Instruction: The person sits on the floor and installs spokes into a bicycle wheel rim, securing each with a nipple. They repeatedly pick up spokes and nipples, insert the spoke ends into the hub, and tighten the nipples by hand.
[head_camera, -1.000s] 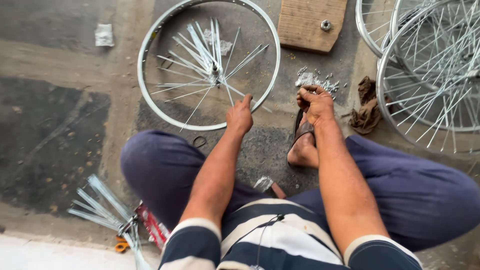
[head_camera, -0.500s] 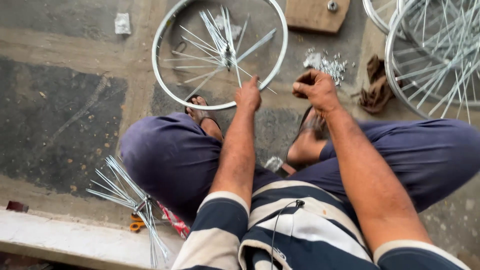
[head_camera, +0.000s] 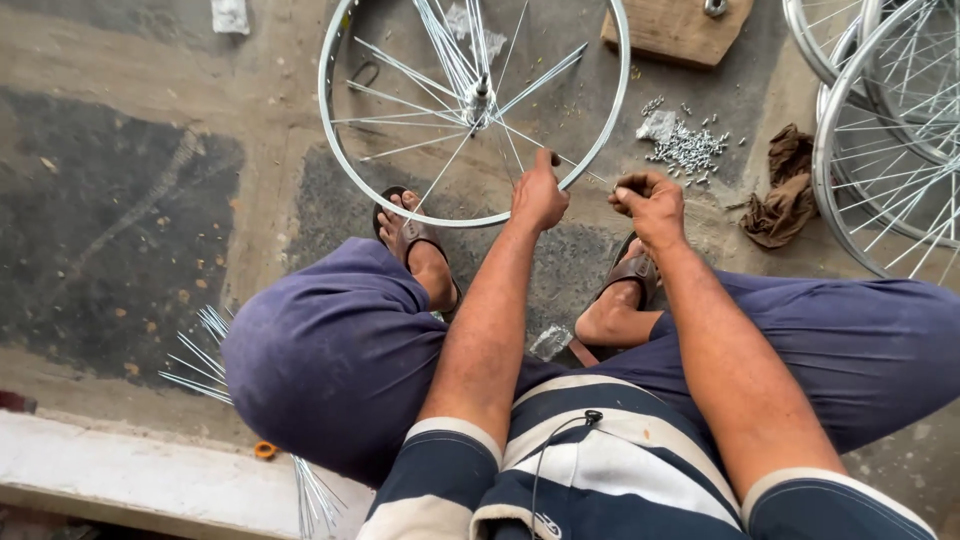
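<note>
A silver bicycle wheel rim (head_camera: 340, 170) with loose spokes fanning from its hub (head_camera: 478, 97) lies on the concrete floor in front of me. My left hand (head_camera: 539, 193) grips the near edge of the rim where a spoke meets it. My right hand (head_camera: 650, 207) hovers just right of the rim, fingers pinched shut on something small that I cannot make out. A pile of small metal spoke nipples (head_camera: 686, 147) lies on the floor just beyond my right hand.
Several finished spoked wheels (head_camera: 890, 150) are stacked at the right. A brown rag (head_camera: 785, 190) lies beside them, a wooden block (head_camera: 675, 30) at the top. A bundle of loose spokes (head_camera: 200, 365) lies by my left knee near a white ledge (head_camera: 150, 480).
My view has shifted closer, and the wheel sits nearer my feet. My left hand has stayed on the rim's near edge, and my right hand has come in from the nipple pile towards the rim.
</note>
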